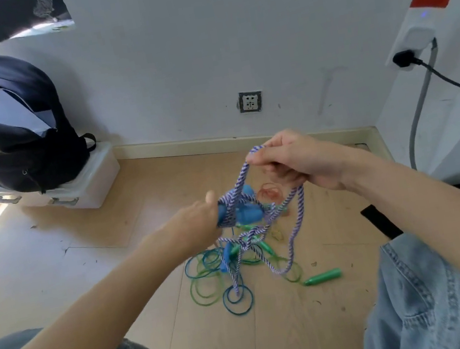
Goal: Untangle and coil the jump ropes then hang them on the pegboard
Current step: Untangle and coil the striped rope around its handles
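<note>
Far left: black fabric backpack (15,129), unzipped, perched on a white plastic storage box (86,184) against the wall. Wooden plank floor (54,266) below, littered with small scraps. Mid-scene: left hand (200,219) wrapped round the blue handles (247,211) of a purple-and-white braided jump rope (299,223), rope wound over them in a clump. Dangling from that clump, a knot of braid (246,240), snagged into thin green (209,288) and dark blue plastic rope coils (238,299) heaped on the floor directly beneath. Further right and higher: right hand (297,162) pinching a loop of the braid between thumb and fingertips, drawn up and away. Hands well apart, braid strung slanting between them, low left to high right, a slack bight hanging below the right hand. Green plastic handle (323,276) flat on the floor, near right of the pile. Likely crux: knot hanging nearer the left hand, below both, so freeing it probably falls to that side. No pegboard in view
</note>
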The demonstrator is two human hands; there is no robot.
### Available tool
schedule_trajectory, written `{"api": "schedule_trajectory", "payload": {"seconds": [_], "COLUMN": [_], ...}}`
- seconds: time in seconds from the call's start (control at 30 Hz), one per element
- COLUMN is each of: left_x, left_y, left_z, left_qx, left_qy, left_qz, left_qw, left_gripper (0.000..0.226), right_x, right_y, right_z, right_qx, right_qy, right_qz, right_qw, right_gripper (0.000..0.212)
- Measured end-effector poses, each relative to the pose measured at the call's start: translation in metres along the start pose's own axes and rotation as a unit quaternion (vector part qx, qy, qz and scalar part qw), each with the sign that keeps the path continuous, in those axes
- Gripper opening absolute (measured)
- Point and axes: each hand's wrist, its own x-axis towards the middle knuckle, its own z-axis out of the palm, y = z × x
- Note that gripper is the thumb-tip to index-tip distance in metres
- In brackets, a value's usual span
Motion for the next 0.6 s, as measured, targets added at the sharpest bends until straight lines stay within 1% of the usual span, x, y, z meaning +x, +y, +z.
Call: {"api": "schedule_trajectory", "payload": {"seconds": [0.03, 0.07, 0.13, 0.2, 0.27, 0.33, 0.4, 0.43, 0.47, 0.5, 0.53, 0.57, 0.6], "left_x": [-0.002, -0.004, -0.009, -0.017, -0.025, -0.035, -0.042, -0.043, -0.043, -0.041, -0.04, -0.038, -0.035], "left_y": [0.006, 0.012, 0.02, 0.027, 0.031, 0.032, 0.027, 0.025, 0.022, 0.02, 0.017, 0.016, 0.016], "left_z": [0.002, 0.003, 0.001, -0.008, -0.024, -0.04, -0.052, -0.057, -0.06, -0.063, -0.064, -0.064, -0.064], "left_qx": [0.039, 0.077, 0.142, 0.149, 0.059, -0.055, -0.164, -0.216, -0.271, -0.333, -0.398, -0.454, -0.487], "left_qy": [-0.019, -0.03, -0.051, -0.054, -0.049, -0.048, -0.006, 0.027, 0.06, 0.086, 0.103, 0.113, 0.121], "left_qz": [0.035, 0.066, 0.128, 0.191, 0.245, 0.289, 0.313, 0.306, 0.282, 0.245, 0.204, 0.17, 0.149], "left_qw": [0.998, 0.994, 0.98, 0.969, 0.966, 0.955, 0.936, 0.927, 0.918, 0.907, 0.889, 0.867, 0.852], "left_gripper": [0.015, 0.018, 0.029, 0.034, 0.035, 0.035, 0.035, 0.036, 0.036, 0.032, 0.028, 0.026, 0.028], "right_x": [0.001, 0.003, 0.004, 0.004, 0.008, 0.01, 0.007, 0.006, 0.005, 0.003, 0.002, 0.002, 0.004], "right_y": [0.0, 0.002, 0.003, 0.005, 0.007, 0.006, 0.006, 0.007, 0.009, 0.01, 0.012, 0.014, 0.017], "right_z": [-0.001, -0.004, -0.009, -0.015, -0.019, -0.022, -0.023, -0.025, -0.026, -0.026, -0.024, -0.022, -0.02], "right_qx": [-0.013, -0.033, -0.1, -0.203, -0.268, -0.265, -0.239, -0.211, -0.164, -0.132, -0.133, -0.154, -0.162], "right_qy": [0.021, 0.041, 0.088, 0.127, 0.151, 0.149, 0.124, 0.123, 0.13, 0.132, 0.107, 0.059, 0.005], "right_qz": [0.003, 0.006, 0.016, 0.008, -0.004, -0.006, 0.018, 0.04, 0.066, 0.091, 0.109, 0.127, 0.149], "right_qw": [1.0, 0.999, 0.991, 0.971, 0.952, 0.953, 0.963, 0.969, 0.976, 0.978, 0.979, 0.978, 0.976], "right_gripper": [0.044, 0.041, 0.037, 0.036, 0.037, 0.039, 0.036, 0.031, 0.028, 0.028, 0.032, 0.037, 0.04]}}
